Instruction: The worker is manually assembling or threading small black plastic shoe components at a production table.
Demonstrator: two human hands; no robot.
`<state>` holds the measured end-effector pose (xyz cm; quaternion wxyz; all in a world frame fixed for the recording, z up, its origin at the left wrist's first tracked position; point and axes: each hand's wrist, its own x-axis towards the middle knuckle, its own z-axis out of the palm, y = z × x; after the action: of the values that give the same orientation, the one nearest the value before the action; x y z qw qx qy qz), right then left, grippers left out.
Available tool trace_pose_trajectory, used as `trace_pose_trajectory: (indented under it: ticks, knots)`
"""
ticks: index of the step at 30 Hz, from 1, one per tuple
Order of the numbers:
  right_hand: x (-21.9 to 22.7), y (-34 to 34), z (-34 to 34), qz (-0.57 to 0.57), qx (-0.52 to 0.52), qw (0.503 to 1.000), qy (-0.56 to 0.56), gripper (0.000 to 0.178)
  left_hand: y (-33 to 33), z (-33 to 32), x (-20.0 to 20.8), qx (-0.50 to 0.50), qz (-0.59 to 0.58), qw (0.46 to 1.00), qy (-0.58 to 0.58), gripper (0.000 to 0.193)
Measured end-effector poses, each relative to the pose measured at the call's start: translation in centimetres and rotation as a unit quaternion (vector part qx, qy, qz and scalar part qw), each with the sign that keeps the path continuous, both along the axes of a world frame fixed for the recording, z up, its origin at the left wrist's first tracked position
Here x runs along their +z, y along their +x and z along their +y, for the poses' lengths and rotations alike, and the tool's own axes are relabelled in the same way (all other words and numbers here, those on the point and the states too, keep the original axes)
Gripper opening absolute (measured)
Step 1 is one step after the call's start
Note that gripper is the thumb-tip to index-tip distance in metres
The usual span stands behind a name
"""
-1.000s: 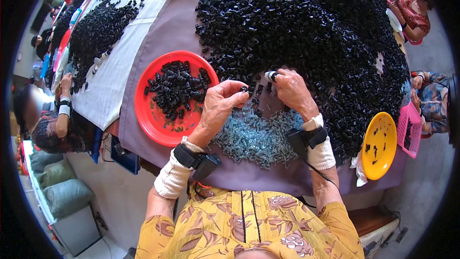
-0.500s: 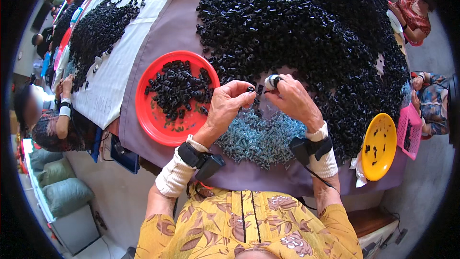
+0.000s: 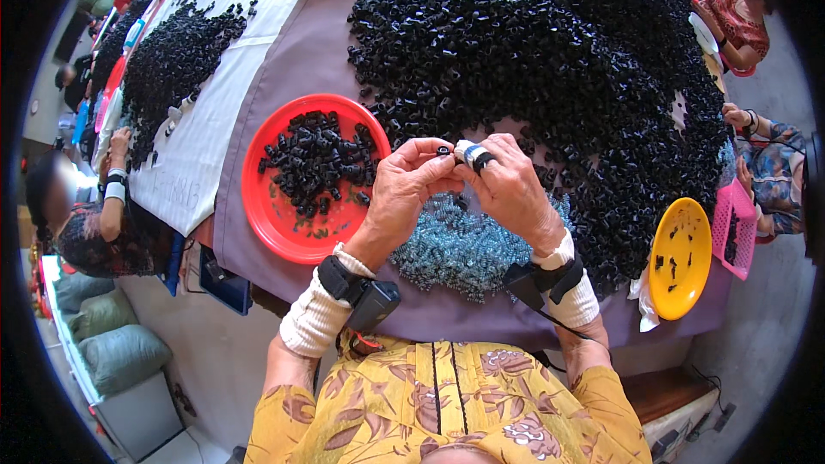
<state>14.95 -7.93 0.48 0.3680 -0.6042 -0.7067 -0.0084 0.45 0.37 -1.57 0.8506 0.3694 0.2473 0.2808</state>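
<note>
My left hand (image 3: 397, 193) pinches a small black plastic part (image 3: 443, 151) between thumb and fingers, over the near edge of the big black heap. My right hand (image 3: 513, 191), with white and dark wrapping on a finger, meets it there. Its fingertips are pressed together against the part; whatever they hold is too small to make out. Beneath both hands spreads a pile of tiny pale-blue shiny pieces (image 3: 460, 253). Beside my left hand stands a red round plate (image 3: 255, 206) partly filled with black parts (image 3: 314, 155).
A large heap of black plastic parts (image 3: 533, 60) covers much of the purple cloth (image 3: 284, 69). At the right are a yellow plate (image 3: 681, 288) with a few parts and a pink basket (image 3: 733, 219). Other people sit at both sides; another table (image 3: 185, 180) adjoins at left.
My right hand has moved left and its fingertips have come against the part in my left hand. The gap between the hands has closed.
</note>
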Motion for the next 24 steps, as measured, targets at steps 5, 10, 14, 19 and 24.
trace_pose_trajectory:
  ticks: [5, 10, 14, 19, 24]
  knots:
    - [0.4, 0.5, -0.1, -0.037, 0.0, 0.999, 0.037, 0.017, -0.1, 0.0, 0.6, 0.002, 0.037, 0.999, 0.031, 0.021]
    - [1.4, 0.8, -0.2, -0.022, -0.029, 0.998, 0.058, 0.017, 0.0, -0.2, 0.8, 0.001, 0.062, 0.991, 0.115, 0.022]
    - [1.6, 0.5, 0.0, -0.047, -0.035, 0.996, 0.069, 0.015, 0.3, -0.3, 0.8, 0.003, 0.085, 0.986, 0.146, 0.022]
    - [1.3, 0.4, -0.1, -0.078, -0.033, 0.995, 0.052, 0.014, 0.4, -0.4, 0.7, 0.005, 0.113, 0.977, 0.183, 0.024]
    - [1.2, 0.5, -0.3, -0.08, -0.035, 0.995, 0.043, 0.014, 0.4, -0.6, 0.7, 0.005, 0.144, 0.966, 0.214, 0.023]
